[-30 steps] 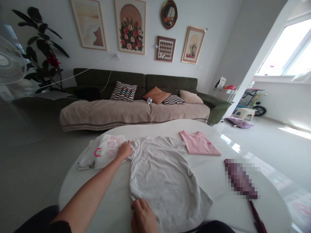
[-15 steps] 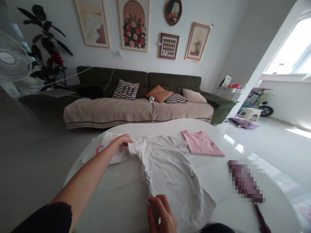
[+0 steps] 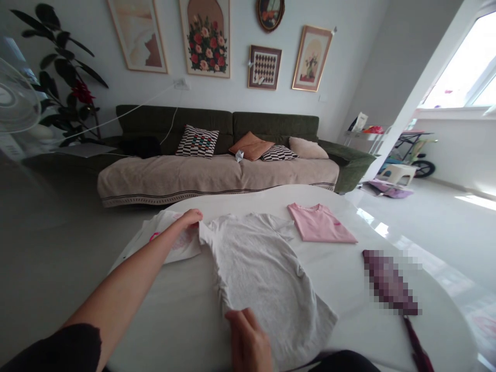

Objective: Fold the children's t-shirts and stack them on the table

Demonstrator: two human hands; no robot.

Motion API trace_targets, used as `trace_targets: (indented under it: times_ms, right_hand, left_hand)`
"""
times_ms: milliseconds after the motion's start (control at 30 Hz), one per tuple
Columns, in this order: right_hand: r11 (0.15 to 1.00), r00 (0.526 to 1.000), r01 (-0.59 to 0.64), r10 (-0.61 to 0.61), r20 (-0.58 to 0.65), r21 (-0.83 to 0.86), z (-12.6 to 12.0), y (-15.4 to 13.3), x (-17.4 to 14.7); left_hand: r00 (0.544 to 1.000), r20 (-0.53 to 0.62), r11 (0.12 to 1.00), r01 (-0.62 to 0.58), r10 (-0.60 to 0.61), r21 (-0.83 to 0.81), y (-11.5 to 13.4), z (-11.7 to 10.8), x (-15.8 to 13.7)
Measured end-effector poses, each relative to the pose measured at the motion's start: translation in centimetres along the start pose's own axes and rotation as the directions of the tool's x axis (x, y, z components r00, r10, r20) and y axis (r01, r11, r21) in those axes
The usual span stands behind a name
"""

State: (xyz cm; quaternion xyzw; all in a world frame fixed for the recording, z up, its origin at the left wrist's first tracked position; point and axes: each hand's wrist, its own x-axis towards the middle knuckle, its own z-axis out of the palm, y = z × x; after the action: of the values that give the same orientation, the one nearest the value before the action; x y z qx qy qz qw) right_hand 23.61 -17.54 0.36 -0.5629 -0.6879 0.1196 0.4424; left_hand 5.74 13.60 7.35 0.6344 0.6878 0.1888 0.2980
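Note:
A light grey T-shirt (image 3: 263, 268) lies spread on the white table, its hem toward me and its left side wrinkled. My left hand (image 3: 192, 217) reaches out to the shirt's left sleeve, with its fingers closed on the sleeve edge. Near the hem, my right hand (image 3: 250, 338) is closed on the left side edge of the shirt; its fingertips are partly hidden. Beneath my left forearm lies a white garment (image 3: 182, 248) with pink print. A folded pink T-shirt (image 3: 321, 225) rests beyond the grey one, to the right.
On the right of the white table (image 3: 174, 299) lies a dark purple item (image 3: 391, 284), pixelated, with a narrow strap or handle. Behind the table stands a green sofa (image 3: 275, 126) with cushions. A fan (image 3: 15, 98) stands at the far left.
My left hand and the shirt's sleeve have shifted slightly left. The right hand has also moved left with the shirt's edge, its fingers closing more tightly. The view has tilted a little.

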Motion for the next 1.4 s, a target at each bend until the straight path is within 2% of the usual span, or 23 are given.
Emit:
trace_targets:
  times_ms: [67, 167, 267, 367, 500, 567, 667, 733, 800, 867, 933, 1033, 1167, 1300, 1400]
  right_hand:
    - [0.989, 0.993, -0.106, 0.11, -0.03, 0.105, -1.6, 1.5, 0.1]
    - [0.962, 0.965, -0.233, 0.247, -0.091, 0.145, -2.8, 3.8, -0.1]
    - [0.937, 0.934, -0.318, 0.336, -0.125, 0.145, -2.4, 5.6, -1.0]
    - [0.927, 0.923, -0.359, 0.37, -0.107, 0.109, -1.6, 6.5, -1.9]
    - [0.932, 0.931, -0.364, 0.363, -0.026, -0.005, -1.4, 6.3, -2.4]
    - [0.915, 0.921, -0.381, 0.388, 0.034, -0.13, -1.9, 5.8, -2.5]
    - [0.863, 0.917, -0.352, 0.396, 0.052, -0.362, -3.2, 4.9, -2.4]
    - [0.854, 0.954, -0.248, 0.297, 0.038, -0.457, -3.9, 4.2, -2.0]
    - [0.875, 0.988, -0.094, 0.141, 0.065, -0.475, -3.9, 3.8, -1.5]
    - [0.894, 0.992, 0.029, 0.029, 0.123, -0.446, -2.8, 3.7, -1.2]
    - [0.903, 0.987, 0.051, 0.019, 0.159, -0.426, -1.0, 3.7, -1.4]
    - [0.912, 0.985, -0.005, 0.075, 0.155, -0.411, 1.9, 3.3, -2.0]
    - [0.911, 0.974, -0.135, 0.195, 0.118, -0.39, 4.3, 0.2, -1.8]
    - [0.903, 0.95, -0.219, 0.284, 0.13, -0.369, 5.4, -2.7, -0.6]
    - [0.92, 0.952, -0.205, 0.267, 0.151, -0.333, 5.1, -3.0, -0.5]
  left_hand:
    - [0.999, 0.052, 0.999, 0.007, -0.004, -0.049, 1.9, 1.0, 0.9]
    - [0.996, 0.083, 0.995, -0.028, 0.036, -0.097, 5.0, 4.1, 1.9]
    - [0.99, 0.07, 0.987, -0.112, 0.12, -0.112, 7.1, 7.9, 1.9]
    - [0.97, 0.026, 0.967, -0.241, 0.243, -0.078, 7.8, 10.7, 0.8]
    - [0.916, -0.086, 0.919, -0.389, 0.393, 0.058, 6.9, 11.8, -1.6]
    - [0.897, -0.124, 0.902, -0.406, 0.424, 0.145, 5.7, 12.1, -3.3]
    - [0.899, -0.114, 0.885, -0.382, 0.422, 0.265, 3.5, 13.1, -6.0]
    - [0.909, -0.078, 0.871, -0.365, 0.41, 0.33, 2.1, 14.1, -7.4]
    - [0.913, -0.047, 0.852, -0.359, 0.406, 0.382, 1.0, 15.0, -8.3]
    - [0.913, -0.028, 0.832, -0.359, 0.408, 0.422, 0.5, 15.4, -8.6]
    - [0.913, -0.008, 0.817, -0.36, 0.407, 0.451, 0.3, 15.4, -8.5]
    - [0.912, 0.032, 0.795, -0.373, 0.409, 0.478, 0.4, 14.9, -8.0]
    - [0.897, 0.103, 0.768, -0.423, 0.43, 0.48, 0.6, 13.8, -6.9]
    - [0.892, 0.14, 0.759, -0.441, 0.43, 0.479, 1.0, 12.7, -6.7]
    - [0.891, 0.112, 0.757, -0.435, 0.44, 0.487, 0.8, 12.5, -8.2]
